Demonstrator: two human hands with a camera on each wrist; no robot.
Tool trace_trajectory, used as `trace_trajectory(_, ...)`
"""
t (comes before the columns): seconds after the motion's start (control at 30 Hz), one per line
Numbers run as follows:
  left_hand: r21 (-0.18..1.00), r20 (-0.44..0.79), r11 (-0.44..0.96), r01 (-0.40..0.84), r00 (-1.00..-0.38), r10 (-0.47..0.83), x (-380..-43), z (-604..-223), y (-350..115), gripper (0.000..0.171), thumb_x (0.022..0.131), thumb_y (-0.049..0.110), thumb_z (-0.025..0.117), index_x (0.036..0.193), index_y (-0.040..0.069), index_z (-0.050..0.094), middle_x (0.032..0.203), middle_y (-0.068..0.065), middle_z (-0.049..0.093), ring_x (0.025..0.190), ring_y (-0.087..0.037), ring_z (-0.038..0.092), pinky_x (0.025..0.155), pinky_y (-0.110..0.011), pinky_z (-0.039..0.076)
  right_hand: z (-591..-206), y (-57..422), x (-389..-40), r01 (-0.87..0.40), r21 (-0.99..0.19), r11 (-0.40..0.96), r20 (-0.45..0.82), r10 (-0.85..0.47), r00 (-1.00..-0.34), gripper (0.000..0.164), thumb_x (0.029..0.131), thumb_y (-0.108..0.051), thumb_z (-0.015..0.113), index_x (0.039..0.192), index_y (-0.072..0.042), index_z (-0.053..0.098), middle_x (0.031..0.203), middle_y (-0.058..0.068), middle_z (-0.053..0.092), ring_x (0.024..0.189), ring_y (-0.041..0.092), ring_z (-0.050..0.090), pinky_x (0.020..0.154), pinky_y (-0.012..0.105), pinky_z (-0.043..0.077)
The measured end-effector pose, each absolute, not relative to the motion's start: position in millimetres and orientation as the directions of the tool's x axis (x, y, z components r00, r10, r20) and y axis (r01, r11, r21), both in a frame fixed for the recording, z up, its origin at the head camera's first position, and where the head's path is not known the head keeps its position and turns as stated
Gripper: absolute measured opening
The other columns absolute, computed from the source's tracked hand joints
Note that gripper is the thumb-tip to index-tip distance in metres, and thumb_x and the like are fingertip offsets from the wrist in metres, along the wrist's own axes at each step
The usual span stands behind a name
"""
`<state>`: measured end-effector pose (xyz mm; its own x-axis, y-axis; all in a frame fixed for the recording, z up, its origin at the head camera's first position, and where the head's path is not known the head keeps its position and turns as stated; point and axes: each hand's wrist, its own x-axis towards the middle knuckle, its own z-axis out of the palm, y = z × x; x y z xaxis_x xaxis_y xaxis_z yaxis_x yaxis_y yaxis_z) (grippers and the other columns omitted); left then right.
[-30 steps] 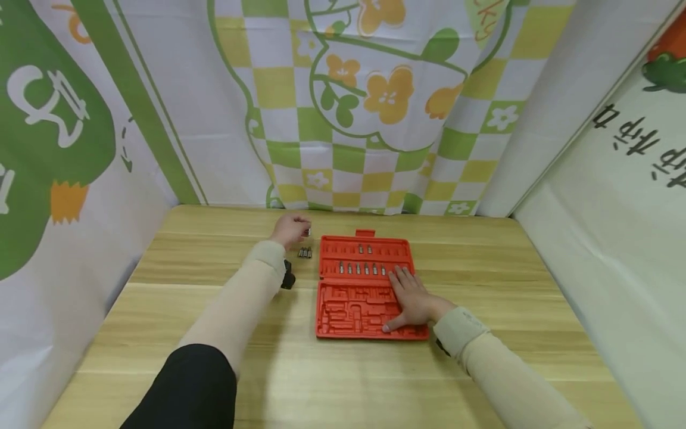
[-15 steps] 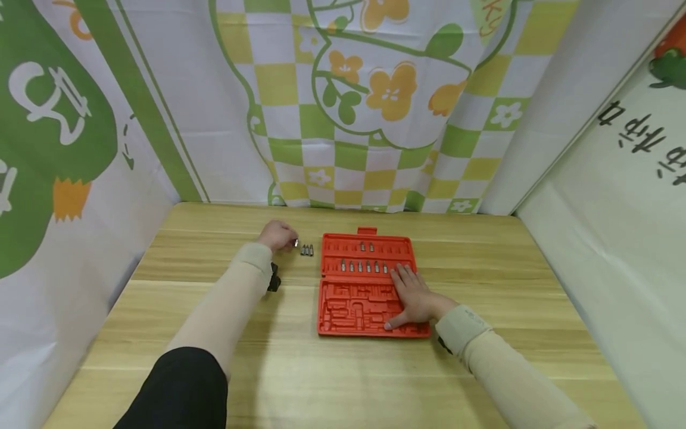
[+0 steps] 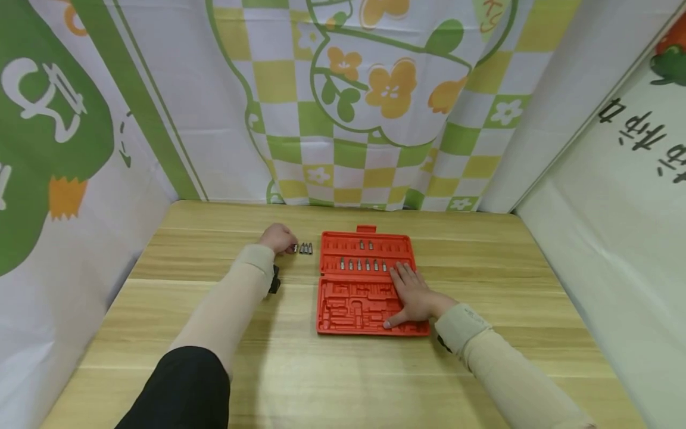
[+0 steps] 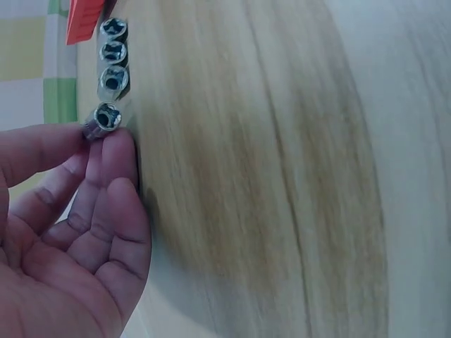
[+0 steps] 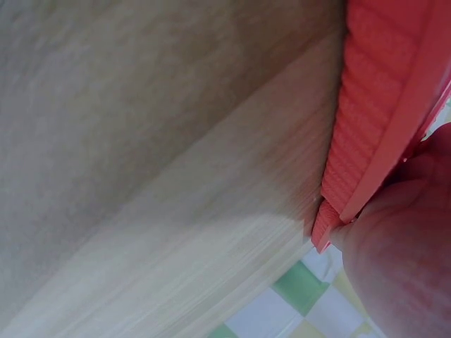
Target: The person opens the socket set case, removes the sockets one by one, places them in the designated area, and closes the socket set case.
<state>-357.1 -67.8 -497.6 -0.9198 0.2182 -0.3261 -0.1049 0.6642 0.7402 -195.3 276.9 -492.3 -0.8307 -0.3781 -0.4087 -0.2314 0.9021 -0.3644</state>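
Observation:
My left hand (image 3: 277, 238) pinches a small metal socket (image 4: 107, 117) between thumb and fingertips, low over the table. The socket's hollow end faces the left wrist camera. Right beside it, three more sockets (image 3: 306, 248) lie in a neat row. The red socket case (image 3: 320, 304) lies opened flat to the right of that row. Several sockets (image 3: 359, 264) sit in the slots of its far half, two of them in the back row. My right hand (image 3: 414, 295) rests spread over the case's right side, fingers straight, hiding part of the slots.
A pale wooden table (image 3: 343, 381) carries everything. Behind it hangs a checked, flowered cloth (image 3: 364, 119), with printed white sheets on both sides. A red latch tab (image 3: 367, 229) sticks out from the case's far edge.
My left hand has moved left, away from the case, then slightly down, bringing its socket level with the row of three. The right hand has stayed on the case.

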Motion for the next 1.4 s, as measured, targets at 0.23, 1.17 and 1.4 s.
trace_trajectory(0.23, 0.681, -0.281, 0.732, -0.017, -0.929, 0.240, -360.0, -502.6, -63.9, 0.017, 0.095, 0.007, 0.063, 0.089, -0.004, 0.074, 0.064, -0.002, 0.064, 0.057, -0.012, 0.053, 0.054, -0.024, 0.045, -491.0, 275.9, -194.7, -0.233, -0.362, 0.903, -0.412, -0.379, -0.829, 0.129, 0.083, -0.055, 0.084, 0.160, 0.011, 0.005, 0.165, 0.034, -0.004, 0.152, 0.051, -0.006, 0.121, 0.062, 0.000)
trace_trajectory(1.17, 0.613, -0.330, 0.789, -0.041, -0.921, 0.208, -361.7, -498.7, -60.3, 0.029, 0.096, 0.010, 0.056, 0.070, 0.004, 0.068, 0.061, -0.003, 0.062, 0.051, -0.013, 0.051, 0.051, -0.027, 0.045, -491.2, 276.6, -195.7, -0.231, -0.367, 0.901, -0.407, -0.379, -0.831, 0.130, 0.082, -0.056, 0.084, 0.160, 0.011, 0.004, 0.166, 0.034, -0.004, 0.153, 0.050, -0.007, 0.121, 0.061, -0.001)
trace_trajectory(1.4, 0.614, -0.248, 0.790, 0.001, -0.949, 0.194, -358.1, -493.4, -49.6, 0.043, 0.097, 0.011, 0.049, 0.053, 0.012, 0.048, 0.051, 0.000, 0.043, 0.046, -0.014, 0.037, 0.055, -0.032, 0.040, -493.2, 276.7, -195.9, -0.227, -0.361, 0.905, -0.416, -0.374, -0.829, 0.130, 0.082, -0.057, 0.083, 0.160, 0.010, 0.003, 0.166, 0.033, -0.005, 0.153, 0.049, -0.007, 0.122, 0.061, 0.000)
